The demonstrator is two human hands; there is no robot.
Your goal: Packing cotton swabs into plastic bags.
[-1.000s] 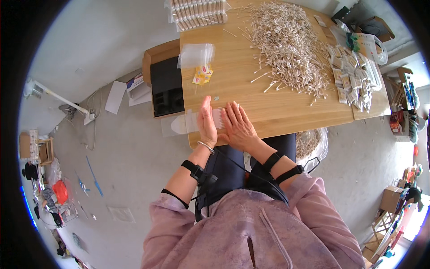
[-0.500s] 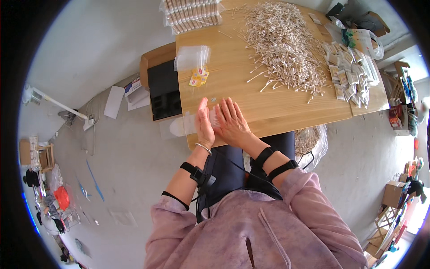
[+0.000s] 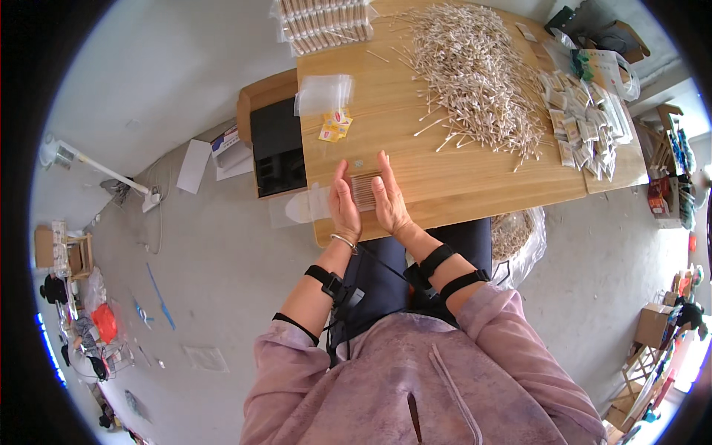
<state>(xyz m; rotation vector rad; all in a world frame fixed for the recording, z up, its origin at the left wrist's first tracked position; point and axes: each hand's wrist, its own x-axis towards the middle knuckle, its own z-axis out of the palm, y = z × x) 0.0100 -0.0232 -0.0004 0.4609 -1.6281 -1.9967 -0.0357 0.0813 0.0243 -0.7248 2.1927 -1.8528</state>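
Note:
A small flat row of cotton swabs (image 3: pixel 364 191), lying side by side, rests on the wooden table (image 3: pixel 460 185) near its front left. My left hand (image 3: pixel 345 206) stands on edge along the left end of the row, its fingers stretched out. Opposite it, my right hand (image 3: pixel 390 202) is upright at the right end with straight fingers and the thumb apart. Both hands seem to touch the swab ends; parts of these are hidden behind the palms. A clear plastic sheet or bag (image 3: pixel 317 202) lies left of my left hand. Just beyond the row is a small pale sticker-like patch (image 3: pixel 359 164).
Clear bags (image 3: pixel 325 94) and yellow paper slips (image 3: pixel 336 127) lie farther back. A big heap of loose swabs (image 3: pixel 478 78) covers the table's middle; filled packets (image 3: pixel 582 126) sit at right. Bundled swabs (image 3: pixel 323 27) stand at the back left. An open cardboard box (image 3: pixel 245 111) adjoins the left edge.
My right hand has turned from lying flat over the swabs to standing on edge at their right end, uncovering the row. The left hand stays at the left end.

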